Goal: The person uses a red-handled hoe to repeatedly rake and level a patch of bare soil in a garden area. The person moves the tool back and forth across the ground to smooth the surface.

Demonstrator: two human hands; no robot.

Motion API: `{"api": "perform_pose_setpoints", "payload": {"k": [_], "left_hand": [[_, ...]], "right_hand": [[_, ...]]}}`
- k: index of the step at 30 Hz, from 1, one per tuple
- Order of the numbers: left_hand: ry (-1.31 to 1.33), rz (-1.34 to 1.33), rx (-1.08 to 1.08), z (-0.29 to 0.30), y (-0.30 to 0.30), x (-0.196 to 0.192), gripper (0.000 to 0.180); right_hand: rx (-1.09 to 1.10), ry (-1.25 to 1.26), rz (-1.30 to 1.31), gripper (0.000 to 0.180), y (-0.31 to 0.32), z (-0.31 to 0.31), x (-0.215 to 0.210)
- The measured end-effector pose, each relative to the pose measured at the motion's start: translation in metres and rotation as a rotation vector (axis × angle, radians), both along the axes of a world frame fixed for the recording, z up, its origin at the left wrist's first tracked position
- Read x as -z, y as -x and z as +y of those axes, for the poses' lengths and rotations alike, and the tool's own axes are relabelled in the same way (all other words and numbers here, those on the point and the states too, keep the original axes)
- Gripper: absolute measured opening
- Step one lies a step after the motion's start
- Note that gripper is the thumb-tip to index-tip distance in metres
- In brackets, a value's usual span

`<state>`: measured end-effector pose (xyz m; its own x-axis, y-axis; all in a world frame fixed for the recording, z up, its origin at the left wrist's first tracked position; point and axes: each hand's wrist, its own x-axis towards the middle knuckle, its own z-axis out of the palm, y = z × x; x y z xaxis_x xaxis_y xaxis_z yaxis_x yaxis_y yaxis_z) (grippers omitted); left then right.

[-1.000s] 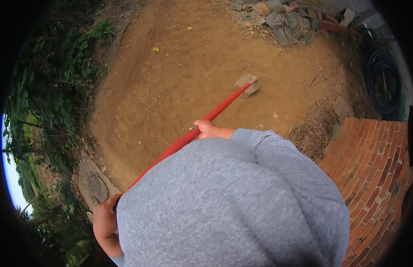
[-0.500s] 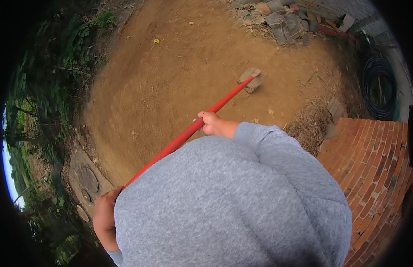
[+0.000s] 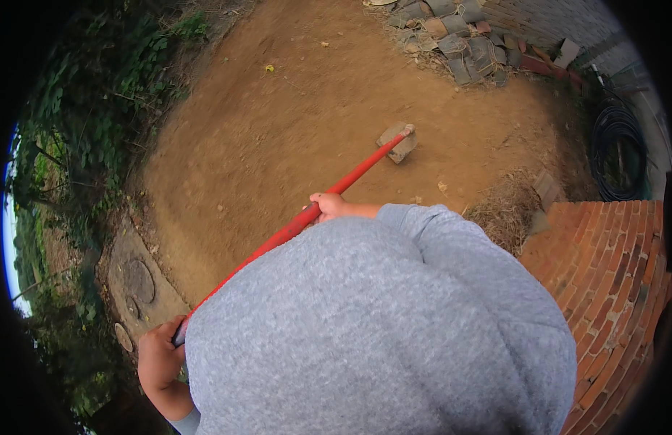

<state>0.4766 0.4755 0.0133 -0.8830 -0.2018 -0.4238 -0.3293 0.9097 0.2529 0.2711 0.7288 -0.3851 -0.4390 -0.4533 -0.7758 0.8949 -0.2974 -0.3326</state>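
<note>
A long red-handled hoe (image 3: 365, 165) slants from the lower left up to the right, across the front of my grey sweater. Its flat, dirt-coloured blade (image 3: 400, 147) rests at the ground. My right hand (image 3: 328, 205) is closed round the middle of the handle, just ahead of my body. At the lower left, my left hand (image 3: 160, 353) grips the dark butt end of the same handle, beside my hip. Part of the handle between the hands is hidden behind the sweater.
Bare brown soil (image 3: 241, 138) spreads ahead. Stacked grey tiles (image 3: 459, 47) lie at the far right, near a coiled black hose (image 3: 618, 154). Dry straw (image 3: 506, 210) and a red brick surface (image 3: 600, 283) are on the right. Green bushes (image 3: 82, 109) and a concrete slab (image 3: 136, 268) border the left.
The hoe has been drawn back toward me and leftward over the soil. Both hands moved with it, and more of the handle's dark end shows at my left hand.
</note>
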Motion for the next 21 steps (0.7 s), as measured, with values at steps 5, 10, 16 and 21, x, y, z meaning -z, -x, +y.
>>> {"api": "perform_pose_setpoints", "payload": {"k": [5, 10, 16, 21], "left_hand": [[0.051, 0.014, 0.033, 0.01, -0.007, 0.008, 0.031], [0.141, -0.075, -0.019, 0.027, -0.013, -0.007, 0.037], [0.166, -0.151, -0.127, 0.049, -0.027, -0.067, 0.043], [-0.001, -0.207, -0.273, 0.059, -0.016, -0.099, 0.047]], "right_hand": [[0.225, -0.104, -0.193, 0.014, 0.011, -0.006, -0.04], [0.126, -0.01, -0.258, 0.012, 0.003, -0.033, -0.021], [-0.293, 0.16, -0.038, 0.012, -0.052, -0.081, 0.029], [-0.462, 0.337, 0.104, 0.016, -0.062, -0.076, 0.056]]}}
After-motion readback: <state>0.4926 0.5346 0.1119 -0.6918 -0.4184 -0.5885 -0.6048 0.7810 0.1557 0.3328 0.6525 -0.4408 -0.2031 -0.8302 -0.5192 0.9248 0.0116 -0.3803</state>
